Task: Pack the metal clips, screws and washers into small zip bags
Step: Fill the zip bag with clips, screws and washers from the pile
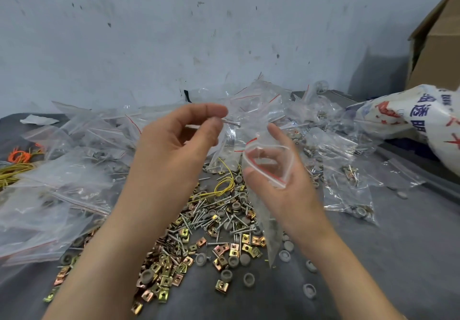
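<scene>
We've got a scuffed grey wall (174,33) behind, a cardboard box (438,46) top right, and a white printed sack (423,113) slumped below it. Far left we see orange ties (21,155) beside yellow wire (12,170); another yellow wire loop (224,185) lies mid-table on the grey cloth (410,245).

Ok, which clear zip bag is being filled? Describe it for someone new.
Above the right side of the heap of brass-coloured metal clips, silver screws and grey washers on the grey table hangs the person's right hand. It grips a small clear plastic zip bag; unlike the flat bags around, its red-lined mouth is held open.
</scene>
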`<state>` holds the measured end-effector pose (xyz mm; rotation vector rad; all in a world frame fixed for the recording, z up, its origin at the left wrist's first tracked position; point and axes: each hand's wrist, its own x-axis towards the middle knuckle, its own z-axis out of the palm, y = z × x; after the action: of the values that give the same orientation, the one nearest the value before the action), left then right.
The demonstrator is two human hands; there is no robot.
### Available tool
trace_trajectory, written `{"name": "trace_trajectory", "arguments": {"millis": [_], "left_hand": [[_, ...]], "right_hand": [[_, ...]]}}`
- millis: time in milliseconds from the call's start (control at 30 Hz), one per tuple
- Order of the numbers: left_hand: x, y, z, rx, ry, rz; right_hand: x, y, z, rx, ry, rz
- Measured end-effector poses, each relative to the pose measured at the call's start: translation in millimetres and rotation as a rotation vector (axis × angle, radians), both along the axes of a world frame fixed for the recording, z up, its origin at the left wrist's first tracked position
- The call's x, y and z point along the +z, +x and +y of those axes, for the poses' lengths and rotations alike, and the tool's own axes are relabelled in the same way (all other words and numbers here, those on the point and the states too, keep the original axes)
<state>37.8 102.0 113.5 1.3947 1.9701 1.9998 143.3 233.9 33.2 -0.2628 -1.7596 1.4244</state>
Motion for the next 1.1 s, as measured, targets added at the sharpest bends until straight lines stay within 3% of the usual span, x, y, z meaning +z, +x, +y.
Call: {"name": "trace_trajectory", "arguments": {"millis": [133, 300, 433, 667, 800, 1033, 1100], "left_hand": [[1.5, 7.9, 4.8, -0.075, -0.18, 0.183], [-9.8, 12.4, 9.4, -0.024, -0.316, 0.286], [-8.7, 4.1, 1.4, -0.012, -0.186, 0.208], [-38.6, -31.9, -11.8, 0.037, -0.317, 0.113], [-71.2, -46.3, -20.6, 0.125, -0.524, 0.129], [-108.9, -64.1, -45.1, 0.213, -1.024, 0.349], [-112.1, -62.7, -49.4, 0.188, -1.079, 0.398]], "right_hand": [[-5.2, -1.4, -5.0, 0.023, 0.055, -0.05], [-1.3, -0.2, -6.2, 0.085, -0.059, 0.015], [5.4, 1.0, -3.6, 0.037, -0.094, 0.056], [13.2, 9.0, 2.8, 0.122, -0.308, 0.182], [15.5, 13.1, 5.7, 0.237, -0.474, 0.21], [11.5, 12.8, 8.4, 0.128, -0.415, 0.182], [10.4, 11.9, 9.5, 0.091, -0.39, 0.187]]}}
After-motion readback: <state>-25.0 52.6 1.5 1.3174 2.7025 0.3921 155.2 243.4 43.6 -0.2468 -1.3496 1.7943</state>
